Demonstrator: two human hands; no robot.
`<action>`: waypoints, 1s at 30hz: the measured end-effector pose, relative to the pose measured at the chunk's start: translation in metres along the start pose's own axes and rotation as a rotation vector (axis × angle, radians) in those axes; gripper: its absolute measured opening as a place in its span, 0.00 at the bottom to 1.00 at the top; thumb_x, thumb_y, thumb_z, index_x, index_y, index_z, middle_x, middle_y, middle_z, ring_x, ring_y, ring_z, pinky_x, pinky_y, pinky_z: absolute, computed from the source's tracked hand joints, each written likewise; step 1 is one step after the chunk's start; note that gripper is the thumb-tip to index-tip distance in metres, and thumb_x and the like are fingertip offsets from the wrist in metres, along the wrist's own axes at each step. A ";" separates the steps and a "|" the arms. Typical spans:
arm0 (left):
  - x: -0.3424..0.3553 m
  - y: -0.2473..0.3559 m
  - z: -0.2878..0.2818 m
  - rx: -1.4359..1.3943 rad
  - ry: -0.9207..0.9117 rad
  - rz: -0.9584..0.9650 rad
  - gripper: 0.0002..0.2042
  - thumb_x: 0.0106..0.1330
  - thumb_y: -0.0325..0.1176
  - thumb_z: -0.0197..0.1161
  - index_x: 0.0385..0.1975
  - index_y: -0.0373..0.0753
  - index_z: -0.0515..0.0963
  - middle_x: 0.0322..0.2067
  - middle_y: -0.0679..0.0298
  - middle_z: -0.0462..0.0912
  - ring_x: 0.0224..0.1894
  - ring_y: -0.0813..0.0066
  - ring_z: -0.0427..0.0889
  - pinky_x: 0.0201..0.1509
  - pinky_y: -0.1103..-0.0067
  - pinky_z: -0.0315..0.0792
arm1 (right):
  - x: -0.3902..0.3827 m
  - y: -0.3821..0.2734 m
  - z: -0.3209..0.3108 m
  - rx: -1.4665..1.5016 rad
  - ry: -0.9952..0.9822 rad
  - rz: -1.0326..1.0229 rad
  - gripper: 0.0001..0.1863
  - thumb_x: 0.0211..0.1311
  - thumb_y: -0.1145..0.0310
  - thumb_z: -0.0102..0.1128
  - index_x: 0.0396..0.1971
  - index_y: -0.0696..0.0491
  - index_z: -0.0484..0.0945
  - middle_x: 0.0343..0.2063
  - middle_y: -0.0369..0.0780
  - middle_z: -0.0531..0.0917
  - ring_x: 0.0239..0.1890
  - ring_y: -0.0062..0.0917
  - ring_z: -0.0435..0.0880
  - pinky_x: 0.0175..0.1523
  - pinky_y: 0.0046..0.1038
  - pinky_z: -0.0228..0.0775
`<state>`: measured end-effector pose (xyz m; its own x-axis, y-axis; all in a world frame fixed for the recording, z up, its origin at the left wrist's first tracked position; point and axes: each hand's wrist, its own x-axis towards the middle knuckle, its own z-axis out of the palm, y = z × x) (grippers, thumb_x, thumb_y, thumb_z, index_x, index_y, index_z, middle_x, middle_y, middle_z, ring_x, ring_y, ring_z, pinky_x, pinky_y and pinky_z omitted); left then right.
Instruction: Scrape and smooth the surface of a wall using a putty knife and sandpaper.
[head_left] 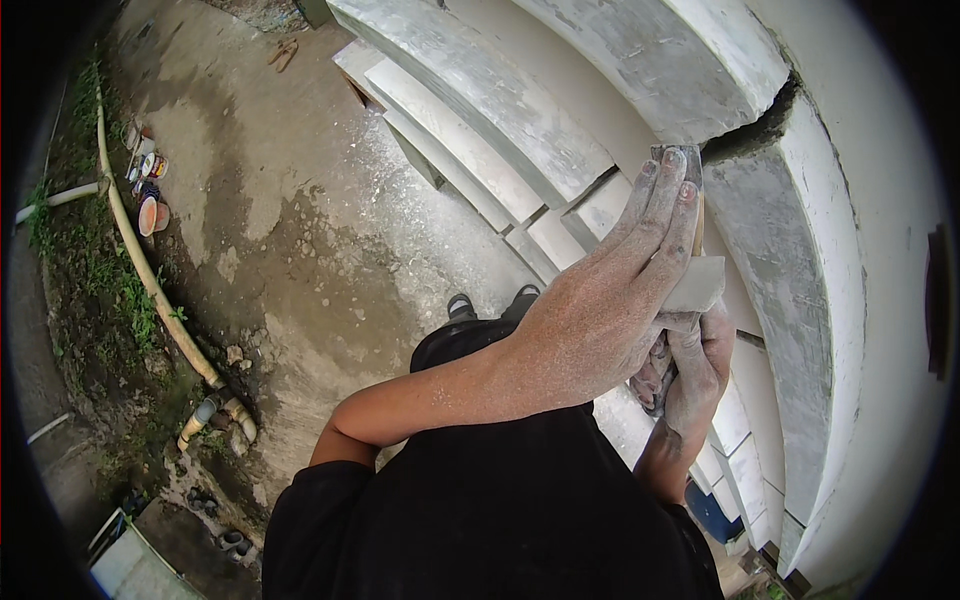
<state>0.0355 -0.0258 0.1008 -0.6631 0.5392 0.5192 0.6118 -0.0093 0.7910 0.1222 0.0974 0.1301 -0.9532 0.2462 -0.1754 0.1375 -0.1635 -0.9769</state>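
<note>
Dust coats both my hands. My left hand reaches up to the right, its long fingers together and laid along a flat block with a dark grey end and a thin pale wood-like edge. The thumb is hidden. Just below, my right hand is closed, with curled fingers. A light grey flat piece sticks out between the two hands, above the right hand's fingers. Whether it belongs to the block I cannot tell. Close behind the fingertips is a grey-white plastered ledge.
Stepped grey-white slabs run along the right, with a dark gap between two upper ones. White powder covers concrete floor near my feet. Buckets, a long pipe and weeds line the left edge.
</note>
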 end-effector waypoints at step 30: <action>0.005 -0.004 -0.009 -0.051 0.106 -0.077 0.28 0.67 0.25 0.52 0.69 0.31 0.60 0.73 0.42 0.47 0.74 0.45 0.51 0.75 0.63 0.54 | 0.012 -0.011 0.027 -0.143 0.029 -0.063 0.19 0.77 0.60 0.47 0.49 0.64 0.71 0.15 0.32 0.71 0.10 0.11 0.63 0.13 0.17 0.54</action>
<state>0.0256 -0.0308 0.1027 -0.7510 0.4481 0.4850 0.5358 -0.0158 0.8442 0.1022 0.0766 0.1422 -0.9533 0.2794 -0.1147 0.1166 -0.0100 -0.9931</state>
